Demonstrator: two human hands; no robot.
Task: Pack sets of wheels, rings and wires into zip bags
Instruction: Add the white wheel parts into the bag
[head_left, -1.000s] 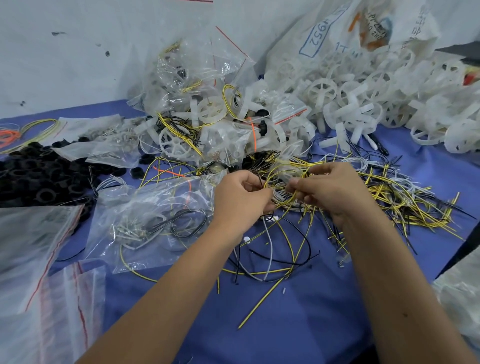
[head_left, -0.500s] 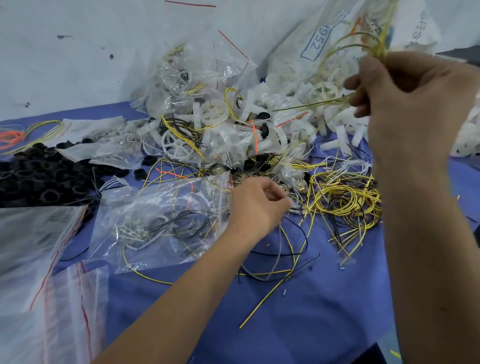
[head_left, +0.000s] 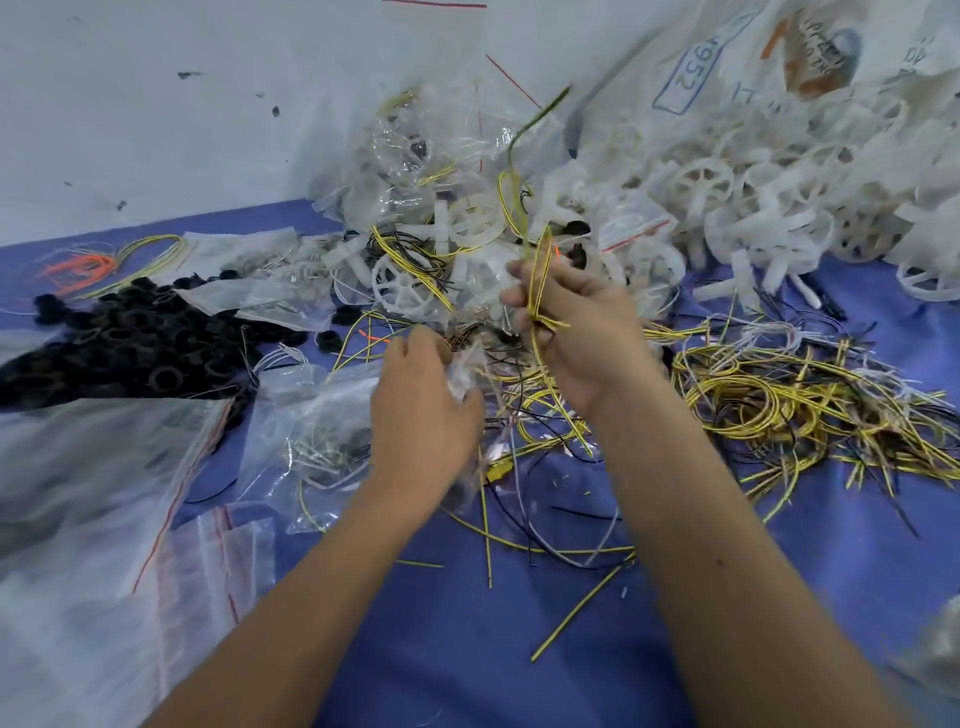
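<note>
Wires (head_left: 540, 270), yellow with a dark stripe, are bunched in your right hand (head_left: 576, 332): your fingers curl round the bundle near the middle of the scene, with one strand rising up and far past your knuckles and the tails trailing down below your palm. Your left hand (head_left: 423, 410) sits just left of it and a little nearer, fingers bent onto a crumpled clear zip bag (head_left: 322, 431) at its right edge; the frame is blurred there, so you cannot tell whether it pinches the plastic or only presses it. To the right of your right forearm lies the loose wire pile (head_left: 779, 405), spreading toward the right edge of the blue table (head_left: 467, 649). Far right, the white wheels (head_left: 727, 208) are heaped against a printed sack (head_left: 727, 67). Far left, the black rings (head_left: 124, 348) form a dark mound, with flat zip bags (head_left: 104, 519) stacked nearer on the left. The only bare blue surface lies near you, between and below your forearms, crossed by a few stray strands.
</note>
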